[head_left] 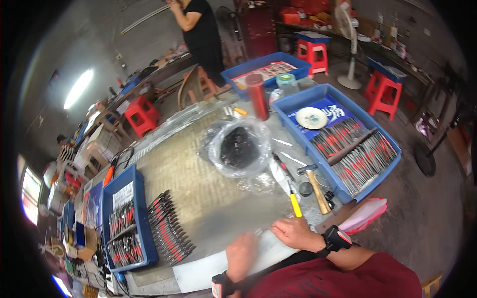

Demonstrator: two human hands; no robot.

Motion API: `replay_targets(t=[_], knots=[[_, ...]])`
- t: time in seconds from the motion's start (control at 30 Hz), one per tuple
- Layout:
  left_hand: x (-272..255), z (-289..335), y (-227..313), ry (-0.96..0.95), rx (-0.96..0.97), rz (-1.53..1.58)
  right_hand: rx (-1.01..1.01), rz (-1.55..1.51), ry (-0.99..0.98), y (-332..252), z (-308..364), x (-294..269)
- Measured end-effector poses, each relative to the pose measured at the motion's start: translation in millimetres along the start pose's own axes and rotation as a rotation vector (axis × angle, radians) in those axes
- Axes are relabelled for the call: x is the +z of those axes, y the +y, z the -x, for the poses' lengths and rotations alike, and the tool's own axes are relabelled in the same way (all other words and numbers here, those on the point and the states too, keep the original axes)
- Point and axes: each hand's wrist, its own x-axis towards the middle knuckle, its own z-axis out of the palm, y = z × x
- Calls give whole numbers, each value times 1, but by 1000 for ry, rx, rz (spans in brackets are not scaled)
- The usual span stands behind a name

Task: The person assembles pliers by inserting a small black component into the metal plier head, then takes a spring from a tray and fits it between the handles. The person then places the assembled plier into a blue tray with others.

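Both my hands are at the near edge of the table, above a white sheet (pixel 196 276). My left hand (pixel 242 256) is smeared by motion, so its fingers do not read clearly. Close beside it, my right hand (pixel 296 234) has its fingers pinched together, and whatever lies between them is too small to make out. Just beyond the right hand is a yellow-handled tool (pixel 295 205). A hammer (pixel 318 193) with a wooden handle lies to its right. Left of my hands, black and red plier-like tools (pixel 170 229) lie in a neat overlapping row on the tabletop.
An open clear plastic bag (pixel 258 159) holds small dark parts (pixel 237 145). Blue trays of similar tools stand left (pixel 144 223) and right (pixel 320 169), the right one also holding a white dish (pixel 311 117). A red cylinder (pixel 257 97) stands farther back. A person (pixel 202 37) stands beyond the table.
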Motion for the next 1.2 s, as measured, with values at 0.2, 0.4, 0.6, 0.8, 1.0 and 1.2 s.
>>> replay_targets(t=[0.2, 0.4, 0.6, 0.8, 1.0, 1.2], knots=[[0, -1, 0, 68, 46, 12, 28, -49, -36, 2, -1, 0], [-5, -2, 4, 46, 14, 52, 13, -40, -8, 1, -2, 1], [-5, 1, 2, 57, 54, 32, 31, -21, -24, 2, 0, 1], [-3, 0, 1, 84, 67, 45, 287, -326, -26, -3, -5, -25], [-3, 1, 2, 38, 5, 101, 395, -244, 384, 12, -11, -127], [-1, 1, 0, 65, 25, 98, 213, -23, 979, 23, -1, -263]])
